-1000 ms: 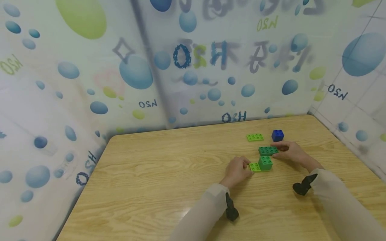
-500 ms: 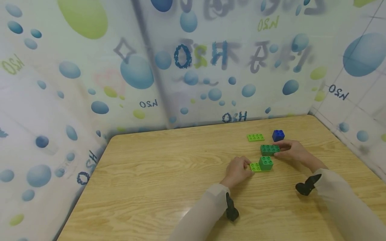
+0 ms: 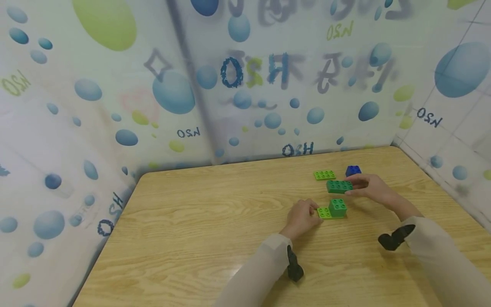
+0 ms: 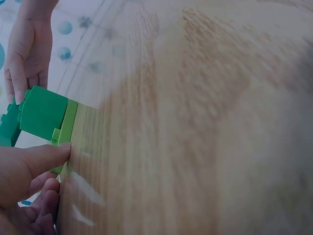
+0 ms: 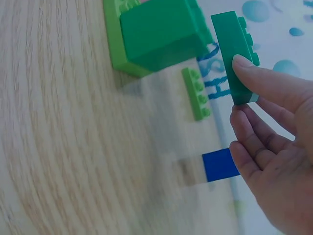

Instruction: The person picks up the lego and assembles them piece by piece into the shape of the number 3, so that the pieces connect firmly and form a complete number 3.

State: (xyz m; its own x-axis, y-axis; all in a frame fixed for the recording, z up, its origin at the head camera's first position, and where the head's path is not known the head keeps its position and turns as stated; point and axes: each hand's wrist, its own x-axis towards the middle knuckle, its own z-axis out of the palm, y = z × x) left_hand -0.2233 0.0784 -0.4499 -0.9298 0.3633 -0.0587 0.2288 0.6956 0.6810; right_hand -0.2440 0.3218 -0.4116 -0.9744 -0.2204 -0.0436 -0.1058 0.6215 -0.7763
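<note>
Brick of dark green plastic [image 3: 338, 186], rectangular and studded, right of centre in the head view, held by the person's right hand [image 3: 370, 187]. The fingers are parted only by the brick's thickness, pinching its right-hand end, the thumb against one long side; in the right wrist view the brick appears raised off the pale wood-grain desk [image 3: 211, 221]. Lower in the head view, the left hand [image 3: 302, 217] pinches the left end of a flat lime-green plastic plate [image 3: 323, 212] between close-set fingers. A green cube-shaped plastic block [image 3: 338, 208] stands upright on the plate's right part, leaving studs bare at left. Higher in the frame lie a second lime-green plate [image 3: 324, 175] and a dark blue cube-shaped plastic block [image 3: 353, 170], partly behind the right hand. Handling, by judgement: the brick is probably light, stiff and hard to break, though its smooth sides may slip. Its opposite long sides, below the studs, offer the best hold; gripping nearer mid-length probably limits tilting.
</note>
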